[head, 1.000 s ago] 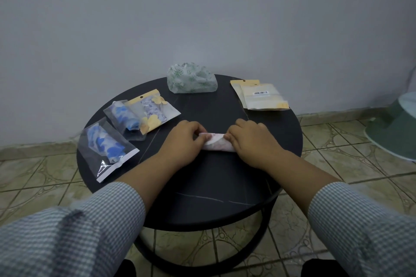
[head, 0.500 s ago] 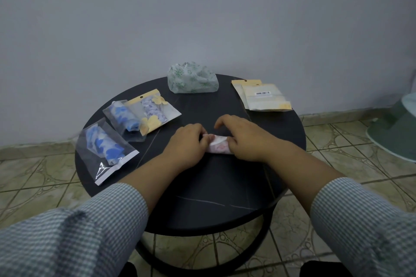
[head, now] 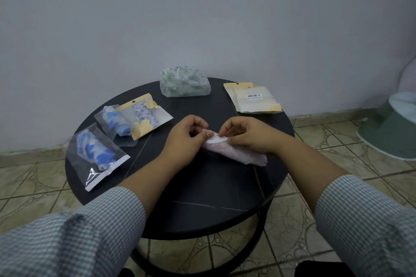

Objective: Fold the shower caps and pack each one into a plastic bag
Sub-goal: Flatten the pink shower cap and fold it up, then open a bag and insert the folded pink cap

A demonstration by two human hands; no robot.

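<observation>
Fingertips of left hand (head: 186, 139) and right hand (head: 245, 135) pinch the pink shower cap (head: 234, 153); roll tight, pressing air out evenly.

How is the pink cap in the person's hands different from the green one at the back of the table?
The pink cap is folded into a long narrow roll; the green cap sits as a puffy, unfolded heap. The left hand and right hand pinch the pink cap at one end, while nothing touches the green cap. The pink cap lies mid-table; the green cap sits at the far edge. Neither is bagged yet.
</observation>
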